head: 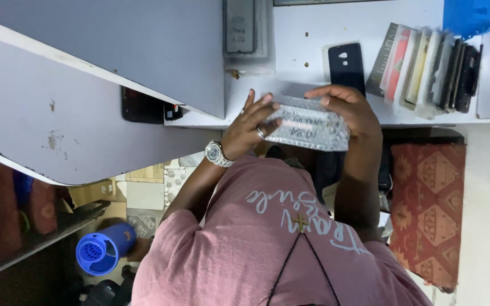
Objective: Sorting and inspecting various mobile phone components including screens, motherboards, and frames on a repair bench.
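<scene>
1. Fingers: we see the left hand (250,127) fingers (261,111) curled over one short end of a silvery bubble-wrap packet (308,126), and the right hand (350,107) fingers (319,92) hooked over its top edge at the other end. Both hands are closed on the packet; neither is spread wide.
2. Where it is: we place the packet held between both hands, up in front of the chest, at the front edge of the white counter (313,34). Whether it rests on that edge or is held clear, we cannot tell.
3. Risk: we judge the grip shallow, mostly fingertips on slick film, so the packet could slide out and fall to the patterned floor (168,181).
4. Risk: squeezing the ends could bend whatever flat thing is inside; the contents are hidden.
5. Risk: a dark phone case (346,65) lies just behind the right hand, and a row of upright slim boxes (426,71) stands near it. A push forward could knock them.
6. Look: the packet is a flat rectangle, shiny grey, bubbled, with a pale label showing some handwriting.
7. Also: a metal wristwatch (218,153) sits on the left wrist, a ring (261,134) on one finger.
</scene>
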